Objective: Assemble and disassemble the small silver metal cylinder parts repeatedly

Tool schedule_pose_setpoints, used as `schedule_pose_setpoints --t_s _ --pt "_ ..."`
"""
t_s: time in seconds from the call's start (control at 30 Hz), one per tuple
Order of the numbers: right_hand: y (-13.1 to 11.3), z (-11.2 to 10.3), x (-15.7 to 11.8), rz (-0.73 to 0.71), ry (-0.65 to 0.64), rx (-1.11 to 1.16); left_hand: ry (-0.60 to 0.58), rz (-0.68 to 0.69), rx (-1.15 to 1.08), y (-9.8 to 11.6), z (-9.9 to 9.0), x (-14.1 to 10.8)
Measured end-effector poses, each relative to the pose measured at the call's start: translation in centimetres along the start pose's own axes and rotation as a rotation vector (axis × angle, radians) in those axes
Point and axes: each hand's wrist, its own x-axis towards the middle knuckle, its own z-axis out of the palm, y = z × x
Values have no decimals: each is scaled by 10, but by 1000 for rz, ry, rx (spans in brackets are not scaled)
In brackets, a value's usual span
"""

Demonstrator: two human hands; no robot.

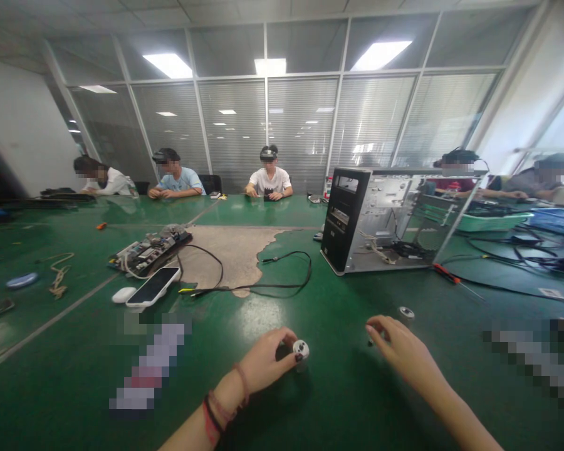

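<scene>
My left hand (267,357) is closed around a small round white-and-silver part (301,349) with dark spots on its face, held between thumb and fingers just above the green table. To the right, my right hand (397,344) has its thumb and fingers drawn together in a pinch low over the table. A tiny dark piece (370,341) shows at its fingertips, too small to name. Just beyond the right hand lies a second round silver part (406,313), untouched by either hand.
An opened computer case (345,219) stands behind my right hand, with a red-handled screwdriver (446,272) beside it. Black cables (282,287), a phone (154,287), a white earbud case (123,295) and a circuit assembly (150,250) lie on the left. Several people sit around the green table (244,413).
</scene>
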Motion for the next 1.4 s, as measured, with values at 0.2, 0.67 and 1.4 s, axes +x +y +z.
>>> schedule_pose_setpoints --t_s 0.2,0.67,1.4 --pt "-64 2 15 -296 -207 212 1 36 -90 -5 -5 1" --pt "-96 57 -7 -353 -332 520 105 -49 -67 -9 -8 10" --pt "38 -34 -18 27 371 154 135 -29 0 -10 -8 9"
